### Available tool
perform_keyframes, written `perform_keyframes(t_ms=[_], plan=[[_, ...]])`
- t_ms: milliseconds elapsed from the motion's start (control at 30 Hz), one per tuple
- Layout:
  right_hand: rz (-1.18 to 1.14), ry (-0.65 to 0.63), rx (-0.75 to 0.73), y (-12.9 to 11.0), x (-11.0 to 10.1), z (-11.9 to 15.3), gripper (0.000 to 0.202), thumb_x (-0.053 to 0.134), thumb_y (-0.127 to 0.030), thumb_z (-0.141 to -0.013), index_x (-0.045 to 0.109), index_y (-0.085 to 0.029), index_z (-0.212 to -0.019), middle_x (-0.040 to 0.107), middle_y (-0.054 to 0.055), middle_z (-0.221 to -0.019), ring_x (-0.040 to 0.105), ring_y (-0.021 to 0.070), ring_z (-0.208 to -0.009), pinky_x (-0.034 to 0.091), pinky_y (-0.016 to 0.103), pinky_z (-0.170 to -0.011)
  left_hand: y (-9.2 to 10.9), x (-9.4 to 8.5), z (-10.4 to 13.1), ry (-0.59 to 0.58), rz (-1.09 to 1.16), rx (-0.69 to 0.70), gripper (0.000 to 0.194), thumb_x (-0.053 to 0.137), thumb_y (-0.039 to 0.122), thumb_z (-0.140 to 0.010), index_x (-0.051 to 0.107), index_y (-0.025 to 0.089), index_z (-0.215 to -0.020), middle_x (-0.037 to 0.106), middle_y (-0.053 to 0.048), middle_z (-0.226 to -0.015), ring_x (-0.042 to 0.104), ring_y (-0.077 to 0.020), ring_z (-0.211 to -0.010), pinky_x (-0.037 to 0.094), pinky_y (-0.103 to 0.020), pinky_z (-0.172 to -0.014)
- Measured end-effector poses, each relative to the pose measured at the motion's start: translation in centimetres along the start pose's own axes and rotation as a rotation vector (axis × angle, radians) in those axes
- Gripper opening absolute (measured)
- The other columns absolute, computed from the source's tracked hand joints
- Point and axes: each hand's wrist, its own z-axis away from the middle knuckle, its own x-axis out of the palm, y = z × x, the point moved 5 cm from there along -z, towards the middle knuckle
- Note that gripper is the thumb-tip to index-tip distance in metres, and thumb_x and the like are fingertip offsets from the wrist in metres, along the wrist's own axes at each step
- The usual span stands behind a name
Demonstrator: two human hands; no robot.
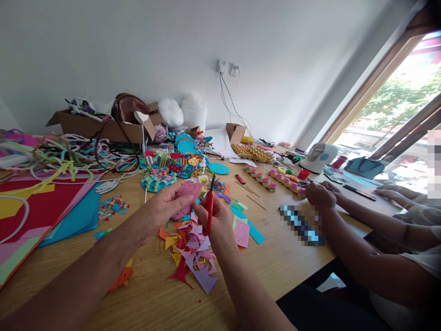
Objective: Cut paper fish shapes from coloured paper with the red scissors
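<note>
Pink paper in left hand, red scissors in right, mid-frame.
Left hand [174,202] pinches the pink paper [189,190] just above centre of the scrap pile [198,243]; right hand [220,218] grips the red scissors [209,212], blades up. Can't tell blade gap. For clean cuts: steady scissors, turn paper with left, fingertips off the blade line, edge held taut.

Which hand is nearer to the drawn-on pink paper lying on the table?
The right hand, which holds the scissors just left of that pink paper. The left hand is farther left, holding another pink piece.
</note>
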Motion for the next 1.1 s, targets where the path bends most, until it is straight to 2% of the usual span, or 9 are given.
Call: perform_keyframes(t_ms=[133,367,533,733,867,1100], plan=[[0.09,0.047,-0.075,-0.1,0.0,-0.2,0.029,0.072,-0.037,-0.066,0.049,-0.019,-0.066,0.043,-0.007,-0.054,0.039,0.0096,-0.048,0.03,0.021,-0.045,-0.3,0.3,-0.1,0.003,-0.011,-0.044,0.041,0.07,0.032,-0.067,0.058,0.022,-0.105,0.065,0.003,-0.082,0.059,-0.0153,-0.076,0.045,-0.024,-0.065],[0.039,0.005,-0.015,0.2,0.3,-0.2,0.031,0.072,-0.039,-0.065,0.048,-0.02,-0.067,0.044,-0.006,-0.056,0.04,0.0107,-0.05,0.031,0.023,-0.047,-0.8,0.1,-0.1,-0.009,-0.029,-0.02,0.034,0.059,0.025,-0.072,0.059,0.024,-0.106,0.059,0.006,-0.073,0.049,-0.0099,-0.06,0.039,-0.02,-0.054],[0.109,-0.024,-0.029,0.6,0.3,0.2,0.029,0.065,-0.041,-0.073,0.046,-0.02,-0.066,0.039,-0.007,-0.056,0.037,0.0107,-0.052,0.029,0.023,-0.048,-1.3,-0.4,-0.4,0.051,-0.021,-0.01,0.039,0.057,0.021,-0.07,0.059,0.024,-0.109,0.057,0.006,-0.073,0.046,-0.0095,-0.058,0.037,-0.021,-0.053],[0.229,-0.112,-0.026,1.1,0.8,1.7,0.027,0.055,-0.04,-0.081,0.044,-0.02,-0.066,0.035,-0.006,-0.057,0.033,0.0104,-0.052,0.024,0.023,-0.048,-0.7,-0.5,-0.3,0.064,0.05,-0.022,0.03,0.06,0.02,-0.067,0.059,0.02,-0.097,0.058,0.004,-0.077,0.049,-0.0103,-0.064,0.039,-0.022,-0.057],[0.294,-0.161,-0.006,1.2,1.2,2.6,0.025,0.052,-0.037,-0.082,0.044,-0.02,-0.067,0.035,-0.006,-0.057,0.032,0.0103,-0.054,0.023,0.023,-0.048,-0.3,-0.7,-0.2,0.125,0.084,-0.025,0.024,0.062,0.021,-0.064,0.058,0.018,-0.088,0.057,0.005,-0.073,0.047,-0.0097,-0.061,0.039,-0.022,-0.057],[0.334,-0.149,0.027,1.2,1.8,3.1,0.026,0.053,-0.036,-0.081,0.043,-0.02,-0.064,0.036,-0.006,-0.057,0.033,0.0108,-0.055,0.025,0.023,-0.048,-0.1,-0.6,-0.2,0.174,0.152,-0.005,0.016,0.061,0.018,-0.062,0.054,0.019,-0.077,0.053,0.007,-0.063,0.045,-0.0081,-0.054,0.038,-0.019,-0.052]])
